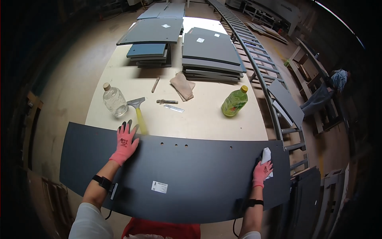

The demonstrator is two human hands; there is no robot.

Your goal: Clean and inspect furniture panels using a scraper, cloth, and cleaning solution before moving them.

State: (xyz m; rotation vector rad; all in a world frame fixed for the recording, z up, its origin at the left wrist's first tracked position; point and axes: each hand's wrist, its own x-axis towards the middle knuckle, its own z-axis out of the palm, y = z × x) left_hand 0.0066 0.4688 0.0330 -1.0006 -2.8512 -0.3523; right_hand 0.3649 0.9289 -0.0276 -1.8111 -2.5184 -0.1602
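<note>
A long dark grey panel (191, 175) with drilled holes along its far edge and a white label (159, 187) lies across the near side of the table. My left hand (126, 143), in a pink glove with dark fingertips, rests spread on the panel's far left part. Near its fingers is a scraper (139, 115) with a yellow-green handle. At the panel's right end my right hand (262, 172), also gloved, is closed on a white cloth (266, 154) pressed against the surface; part of the cloth is hidden under the hand.
On the pale table (207, 127) stand a clear bottle (114, 101) and a green bottle (234, 102). A beige cloth (182, 86), a knife (167, 102) and a metal blade (174, 108) lie between. Stacked panels (211, 49) fill the back. A roller conveyor (258, 55) runs along the right; a person (324, 93) bends beyond.
</note>
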